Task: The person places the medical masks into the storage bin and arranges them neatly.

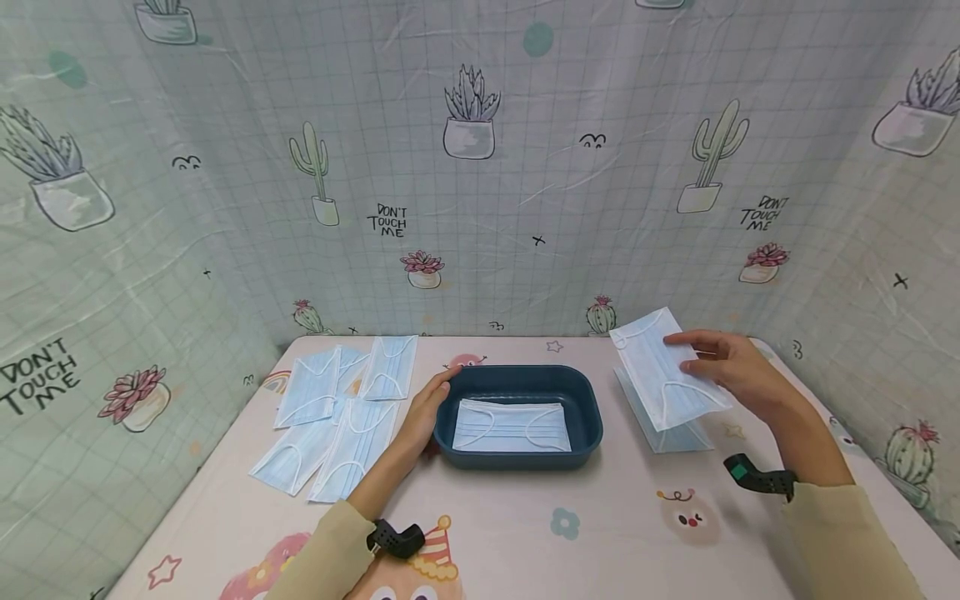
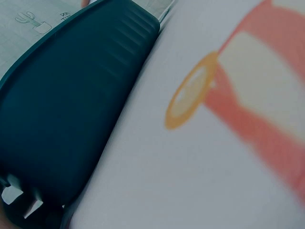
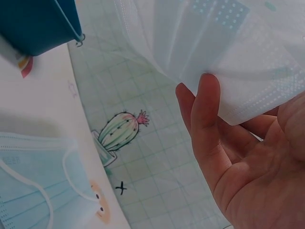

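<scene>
A dark blue plastic basket [image 1: 517,460] stands mid-table with a light blue face mask [image 1: 512,427] lying flat in it. My left hand [image 1: 422,412] holds the basket's left end, its fingertips at the rim. In the left wrist view the basket's side [image 2: 62,105] fills the left, with slots near the bottom. Right of the basket, my right hand [image 1: 738,367] pinches another face mask [image 1: 660,367] by its right edge, raised and tilted. Below it, a further mask [image 1: 675,439] lies on the table, partly hidden. The right wrist view shows thumb and fingers on the held mask [image 3: 190,43].
Several face masks [image 1: 363,425] lie spread and overlapping on the table left of the basket. A patterned cloth [image 1: 525,192] with cactus prints hangs behind the table and along both sides. The printed tablecloth [image 1: 517,533] covers the table in front of the basket.
</scene>
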`<action>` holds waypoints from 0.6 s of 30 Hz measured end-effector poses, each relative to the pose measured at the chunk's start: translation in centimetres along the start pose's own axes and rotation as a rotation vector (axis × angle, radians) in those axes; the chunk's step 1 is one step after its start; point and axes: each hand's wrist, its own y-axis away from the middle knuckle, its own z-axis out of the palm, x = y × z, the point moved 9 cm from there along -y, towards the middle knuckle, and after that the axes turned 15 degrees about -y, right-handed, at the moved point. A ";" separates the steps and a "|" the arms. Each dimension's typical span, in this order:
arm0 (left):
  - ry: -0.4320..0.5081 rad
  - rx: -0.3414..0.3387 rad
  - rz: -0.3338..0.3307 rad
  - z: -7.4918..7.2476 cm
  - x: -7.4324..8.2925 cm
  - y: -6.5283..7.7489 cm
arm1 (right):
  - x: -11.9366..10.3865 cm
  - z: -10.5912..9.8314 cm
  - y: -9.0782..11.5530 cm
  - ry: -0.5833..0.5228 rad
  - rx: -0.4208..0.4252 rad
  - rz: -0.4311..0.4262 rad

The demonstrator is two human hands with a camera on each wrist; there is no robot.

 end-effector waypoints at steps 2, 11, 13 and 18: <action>-0.003 0.002 0.008 0.0 0.0 0.0 | -0.1 0.2 0.0 0.009 -0.002 0.002; 0.004 -0.003 0.002 0.0 -0.2 -0.1 | -0.5 0.9 -0.1 0.031 0.001 0.028; 0.009 -0.004 0.004 0.0 -0.2 -0.1 | -0.7 1.2 -0.1 0.038 0.001 0.026; 0.020 -0.003 0.013 0.0 -0.1 -0.1 | -1.0 1.9 -0.3 0.039 -0.013 0.024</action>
